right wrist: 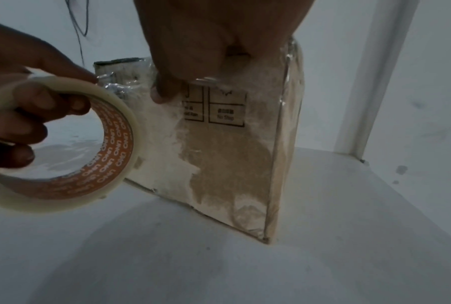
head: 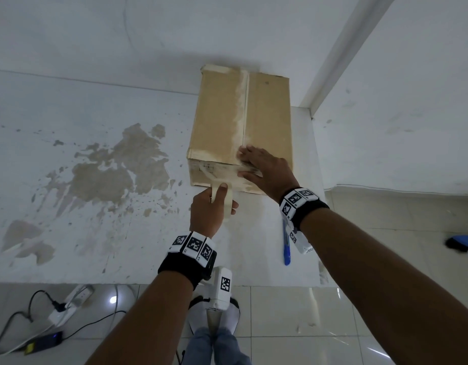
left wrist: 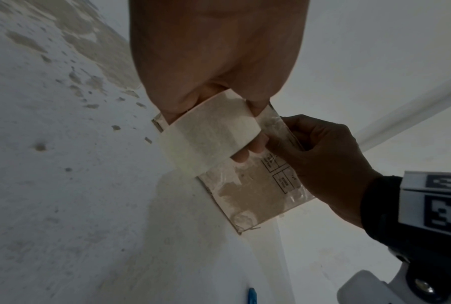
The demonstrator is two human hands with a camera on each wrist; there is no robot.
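Cutter (head: 286, 248), blue and slim, is lying on the white surface (head: 96, 246) in front of the cardboard box (head: 219, 114). Closer to the box, the left hand (head: 208, 214) is gripping the tape roll (head: 227, 209), fingers curling through its core, a strip running onto the box's near face. The right hand (head: 266, 172) is pressing flat, fingers spread, over the box's near top edge.

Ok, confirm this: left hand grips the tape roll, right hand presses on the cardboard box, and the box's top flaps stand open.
Not quite: the top flaps lie shut, meeting along the centre seam, as the head view shows. The rest holds: the left hand grips the tape roll and the right hand presses on the cardboard box.
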